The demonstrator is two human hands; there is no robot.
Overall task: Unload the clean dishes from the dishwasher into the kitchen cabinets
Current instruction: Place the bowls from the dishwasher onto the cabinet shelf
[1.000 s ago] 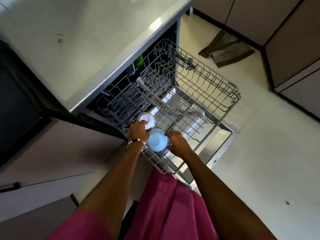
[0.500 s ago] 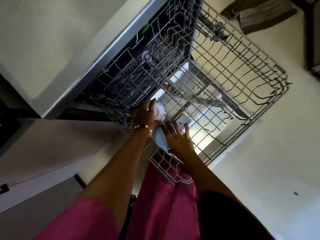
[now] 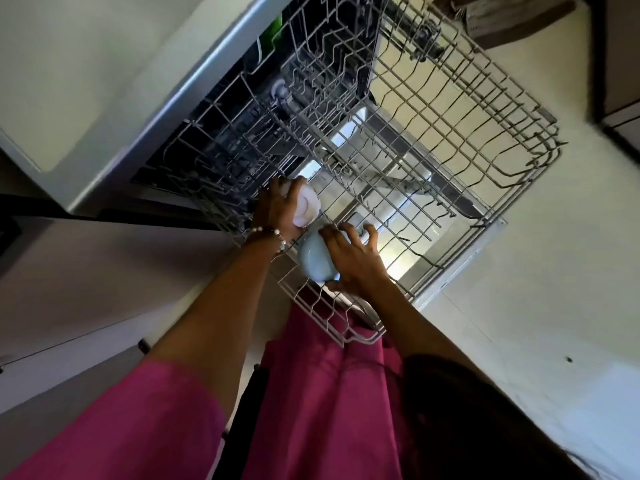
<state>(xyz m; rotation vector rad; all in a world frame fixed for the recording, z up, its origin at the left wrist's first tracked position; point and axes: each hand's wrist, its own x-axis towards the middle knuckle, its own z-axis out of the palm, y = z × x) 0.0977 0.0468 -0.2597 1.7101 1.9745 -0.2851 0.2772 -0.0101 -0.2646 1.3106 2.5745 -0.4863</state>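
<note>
The dishwasher's upper wire rack (image 3: 485, 140) is pulled out over the open door. At its near left corner my left hand (image 3: 277, 207), with a bead bracelet on the wrist, grips a small white cup (image 3: 308, 206). Just below it my right hand (image 3: 353, 258) curls over a pale blue bowl (image 3: 313, 259) lying tilted in the rack, thumb under its near side. The rest of the rack looks bare. A green item (image 3: 273, 27) shows deep inside the dishwasher.
A pale countertop (image 3: 86, 71) overhangs the dishwasher on the left, with cabinet fronts (image 3: 69, 289) below it. A brown cloth (image 3: 512, 19) lies on the floor beyond the rack. Dark cabinets (image 3: 620, 74) stand at the far right. My pink garment fills the bottom.
My head has come down closer to the rack. The left hand has wrapped round the white cup, and the right hand has moved from beside the blue bowl onto it.
</note>
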